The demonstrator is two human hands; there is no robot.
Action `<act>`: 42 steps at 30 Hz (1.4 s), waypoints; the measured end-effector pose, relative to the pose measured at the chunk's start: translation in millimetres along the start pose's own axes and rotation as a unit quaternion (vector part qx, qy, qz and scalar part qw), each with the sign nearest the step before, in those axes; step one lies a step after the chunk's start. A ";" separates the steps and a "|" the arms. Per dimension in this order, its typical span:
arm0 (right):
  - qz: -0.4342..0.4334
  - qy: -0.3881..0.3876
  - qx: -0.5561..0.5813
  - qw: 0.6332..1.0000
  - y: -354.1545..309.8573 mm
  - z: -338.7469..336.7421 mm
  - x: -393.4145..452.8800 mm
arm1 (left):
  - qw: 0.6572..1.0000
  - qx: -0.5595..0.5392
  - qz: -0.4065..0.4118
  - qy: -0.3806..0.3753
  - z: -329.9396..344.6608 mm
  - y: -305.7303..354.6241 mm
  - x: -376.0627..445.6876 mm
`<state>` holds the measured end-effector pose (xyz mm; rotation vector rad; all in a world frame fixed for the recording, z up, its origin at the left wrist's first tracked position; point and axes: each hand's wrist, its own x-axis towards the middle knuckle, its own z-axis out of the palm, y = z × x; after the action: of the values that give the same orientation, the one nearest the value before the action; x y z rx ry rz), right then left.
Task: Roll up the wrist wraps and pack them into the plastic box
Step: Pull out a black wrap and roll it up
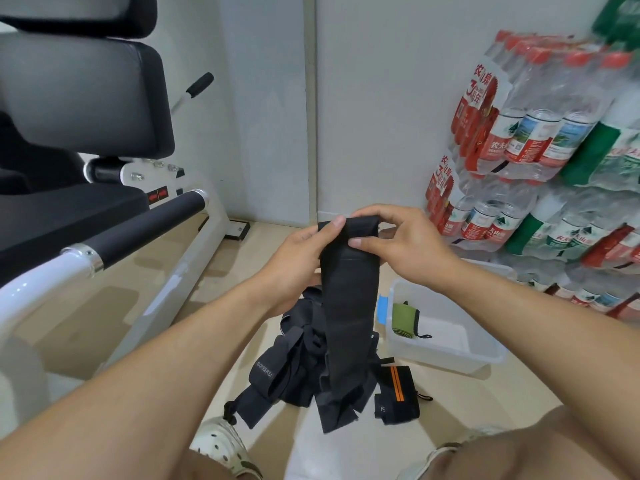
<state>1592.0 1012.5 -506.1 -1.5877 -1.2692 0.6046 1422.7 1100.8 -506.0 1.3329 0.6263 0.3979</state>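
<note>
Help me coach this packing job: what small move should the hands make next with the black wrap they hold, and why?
Probably keep turning the folded top end over itself. Both the left hand and right hand pinch the top of the black wrap, whose length hangs unrolled over the pile. The plastic box holds only one green roll.

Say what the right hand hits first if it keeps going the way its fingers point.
The right hand points left along the black wrist wrap top; the left hand gripping that end comes first, probably its thumb. Depth is unclear.

Head camera looks forward and down, close above the floor (104,289).
</note>
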 end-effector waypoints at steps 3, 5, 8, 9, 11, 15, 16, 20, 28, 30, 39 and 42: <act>-0.009 0.009 -0.016 1.000 4.1 4.0 0.8 | 1.000 -0.014 -0.007 0.006 0.8 -0.5 0.6; -0.013 0.008 -0.028 1.000 4.3 4.6 0.9 | 1.000 -0.018 -0.007 0.011 0.2 -1.1 0.3; -0.005 -0.009 -0.048 0.999 0.6 3.7 0.2 | 1.000 -0.010 -0.017 0.002 -1.6 -2.6 -0.6; -0.006 -0.014 -0.062 0.998 -0.7 3.0 -0.1 | 1.000 -0.006 -0.021 -0.002 -1.4 -2.9 -1.3; -0.012 -0.022 -0.109 0.994 -3.0 1.3 -0.3 | 1.000 -0.005 -0.030 -0.002 -0.3 -3.8 -1.6; -0.052 -0.014 -0.202 0.978 -1.6 -0.5 1.8 | 0.999 -0.012 -0.044 0.008 3.2 -3.6 1.0; -0.067 -0.008 -0.212 0.975 -0.1 -0.9 2.4 | 0.999 -0.014 -0.047 0.009 3.9 -3.6 2.0; -0.111 0.023 -0.236 0.965 3.6 1.0 2.6 | 0.998 -0.032 -0.060 0.013 6.4 -3.0 3.4; -0.083 -0.039 -0.168 0.981 2.4 5.7 0.8 | 0.996 -0.054 -0.055 0.040 -2.3 -3.8 3.9; -0.041 -0.065 -0.132 0.988 -1.4 5.6 0.0 | 0.996 -0.052 -0.048 0.053 -5.7 -4.3 5.2; 0.105 -0.126 0.099 0.982 10.7 -8.7 3.0 | 0.998 -0.046 -0.011 0.033 -9.0 -6.2 8.0; 0.105 -0.087 0.074 0.988 13.5 -9.0 1.3 | 0.999 -0.031 -0.012 0.035 -6.5 -9.0 8.9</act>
<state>1605.9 1010.6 -514.4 -1.5823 -1.1613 0.9667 1424.7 1109.3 -517.2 1.2557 0.6818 0.4428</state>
